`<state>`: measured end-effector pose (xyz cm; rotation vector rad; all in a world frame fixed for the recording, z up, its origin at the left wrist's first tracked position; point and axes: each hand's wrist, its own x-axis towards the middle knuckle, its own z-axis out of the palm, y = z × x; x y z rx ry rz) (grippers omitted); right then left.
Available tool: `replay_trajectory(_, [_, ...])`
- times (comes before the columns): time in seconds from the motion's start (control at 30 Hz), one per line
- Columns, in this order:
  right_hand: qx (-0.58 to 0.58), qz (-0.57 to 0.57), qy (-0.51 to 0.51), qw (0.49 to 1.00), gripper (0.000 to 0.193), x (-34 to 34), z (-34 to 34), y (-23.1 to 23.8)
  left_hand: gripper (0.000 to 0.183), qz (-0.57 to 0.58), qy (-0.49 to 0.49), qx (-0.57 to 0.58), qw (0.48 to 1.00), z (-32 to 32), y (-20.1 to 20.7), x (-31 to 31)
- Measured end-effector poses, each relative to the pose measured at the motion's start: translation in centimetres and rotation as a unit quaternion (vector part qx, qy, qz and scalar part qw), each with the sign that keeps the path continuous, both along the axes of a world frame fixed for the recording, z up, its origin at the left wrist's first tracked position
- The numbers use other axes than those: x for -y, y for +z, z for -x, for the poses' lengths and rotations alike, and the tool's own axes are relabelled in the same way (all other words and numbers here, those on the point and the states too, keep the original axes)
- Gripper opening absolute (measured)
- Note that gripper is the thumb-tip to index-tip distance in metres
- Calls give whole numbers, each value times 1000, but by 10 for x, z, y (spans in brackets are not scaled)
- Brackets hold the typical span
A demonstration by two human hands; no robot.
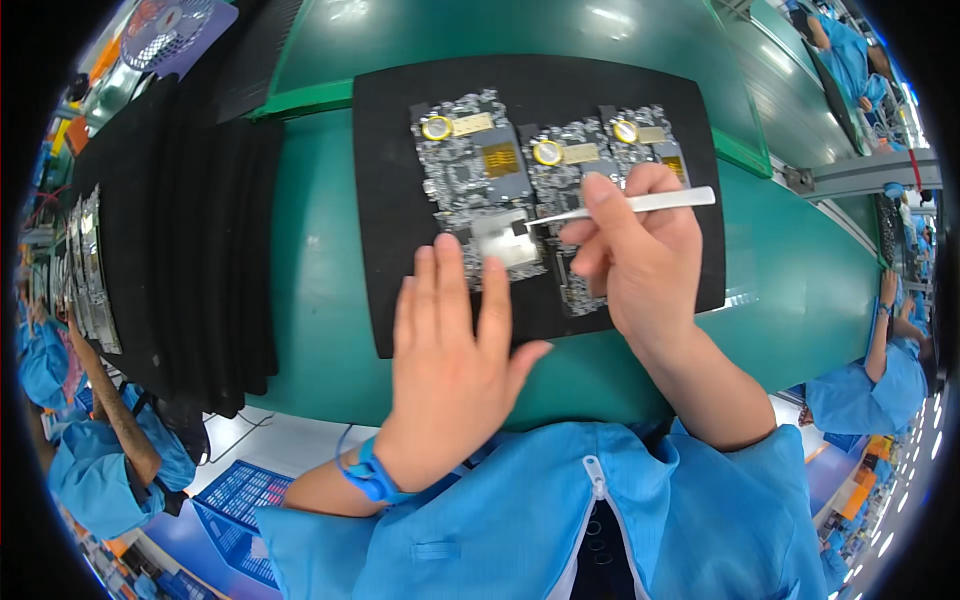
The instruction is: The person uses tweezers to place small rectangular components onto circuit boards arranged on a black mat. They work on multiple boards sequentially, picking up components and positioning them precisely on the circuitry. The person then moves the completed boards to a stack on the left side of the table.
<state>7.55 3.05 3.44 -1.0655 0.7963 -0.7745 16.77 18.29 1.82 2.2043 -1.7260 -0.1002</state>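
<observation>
Three circuit boards lie side by side on a black mat (pixel 543 85). The left circuit board (pixel 462 168) carries a round coin cell (pixel 437 127) and a silver metal plate (pixel 497 243) near its lower end. My left hand (pixel 440 355) rests with fingers stretched out and thumb apart, its fingertips at that board's lower edge. In my right hand (pixel 655 260) I grip white-handled tweezers (pixel 685 198), pointing left. Their tip meets a small black square piece (pixel 519 228) over the silver plate. My right fingers partly cover the middle board (pixel 580 295) and the right board (pixel 650 130).
The mat lies on a green tabletop (pixel 320 230). Stacked black trays (pixel 190 250) stand at the left, with more boards (pixel 92 270) on the far side. A blue basket (pixel 240 500) sits below left. Other people in blue work at both sides.
</observation>
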Motion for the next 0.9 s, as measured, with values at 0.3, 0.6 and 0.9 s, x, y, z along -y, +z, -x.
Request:
replay_trajectory(0.3, [-53,115,9,992,24,-13,-25,-19,60,67,13,21,997,1,-14,2])
replay_trajectory(0.6, [-70,135,13,988,22,-14,-26,-19,58,67,11,21,997,0,-15,1])
replay_trajectory(0.9, [-76,135,17,988,22,-13,-27,-19,57,62,14,27,998,-1,-15,1])
